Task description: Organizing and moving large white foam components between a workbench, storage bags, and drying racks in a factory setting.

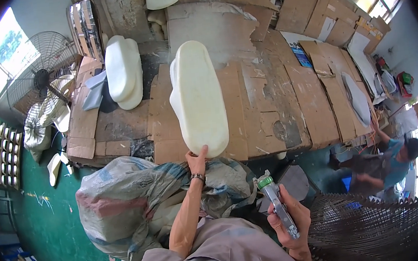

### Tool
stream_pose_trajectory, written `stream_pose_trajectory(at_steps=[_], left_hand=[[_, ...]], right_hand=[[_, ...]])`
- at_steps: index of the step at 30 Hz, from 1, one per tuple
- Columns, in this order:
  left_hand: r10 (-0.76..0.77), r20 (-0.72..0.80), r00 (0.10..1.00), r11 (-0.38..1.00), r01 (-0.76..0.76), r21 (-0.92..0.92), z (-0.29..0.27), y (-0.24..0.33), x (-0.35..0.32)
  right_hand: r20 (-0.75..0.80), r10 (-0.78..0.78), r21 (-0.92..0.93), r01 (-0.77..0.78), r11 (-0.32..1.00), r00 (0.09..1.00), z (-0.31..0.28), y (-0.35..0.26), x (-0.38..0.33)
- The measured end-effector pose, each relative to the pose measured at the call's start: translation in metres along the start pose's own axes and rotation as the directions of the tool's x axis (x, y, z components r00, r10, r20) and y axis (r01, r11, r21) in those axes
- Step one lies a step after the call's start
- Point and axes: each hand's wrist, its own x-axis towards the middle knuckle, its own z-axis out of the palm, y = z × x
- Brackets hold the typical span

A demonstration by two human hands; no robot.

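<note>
A long, off-white foam pad (199,98) with rounded ends lies lengthwise on the cardboard-covered table, with another white edge showing under its left side. My left hand (198,161) pinches its near end, thumb on top and fingers mostly hidden beneath. Held up over the right of my lap, a grey metal hand tool (280,209) with a green ring at its top sits in my closed right hand (294,218). Its exact kind I cannot make out. The tool is apart from the pad.
More white pads (122,71) are stacked at the table's left, beside grey-blue pieces (94,91). A large woven sack (119,201) bulges against the table's front edge. A caged fan (41,77) stands far left. Dark ribbed mesh (377,225) and another person (386,165) are at the right.
</note>
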Motion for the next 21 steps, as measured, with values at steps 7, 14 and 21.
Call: stream_pose_trajectory(at_steps=[7, 14, 21], left_hand=[[-0.004, 0.044, 0.999, 0.999, 0.002, 0.043, -0.005, -0.006, -0.003], [-0.016, 0.188, 0.982, 0.871, 0.105, -0.479, -0.012, -0.011, -0.006], [0.002, 0.205, 0.979, 0.873, 0.099, -0.478, -0.013, -0.025, -0.001]], right_hand=[[-0.069, -0.008, -0.010, 0.007, 1.000, 0.998, 0.001, 0.000, 0.005], [-0.055, -0.052, -0.039, 0.050, 0.998, 0.997, 0.001, -0.001, 0.000], [-0.220, 0.047, -0.029, -0.055, 0.998, 0.974, 0.006, -0.001, -0.015]])
